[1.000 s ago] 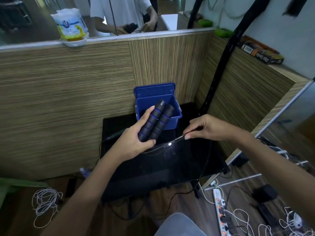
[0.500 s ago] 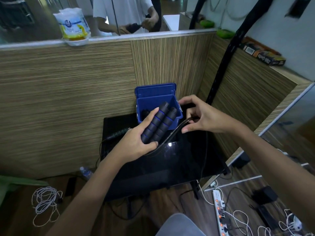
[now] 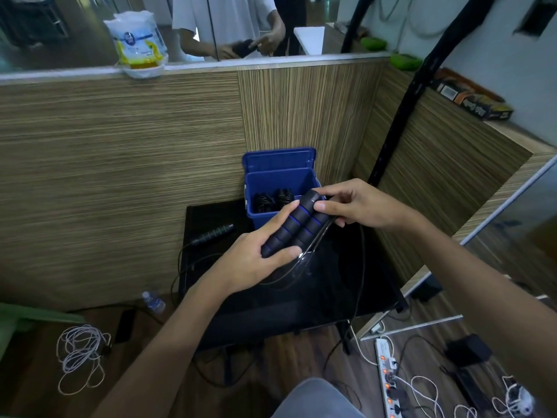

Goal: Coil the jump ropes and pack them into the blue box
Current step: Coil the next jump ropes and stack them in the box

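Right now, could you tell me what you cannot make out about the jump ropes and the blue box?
Head view:
- Open blue plastic box: dark coiled ropes inside; their count is hidden by its front wall and the handles.
- Thin clear cord: its coil is hidden behind the left hand.
- Two black blue-ringed handles: far ends covered by the right hand.

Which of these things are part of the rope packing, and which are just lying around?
Job: handles gripped by left hand; cord; right hand; blue box; spare rope on table.
Lying about: bottle; white cable; power strip; wipes.
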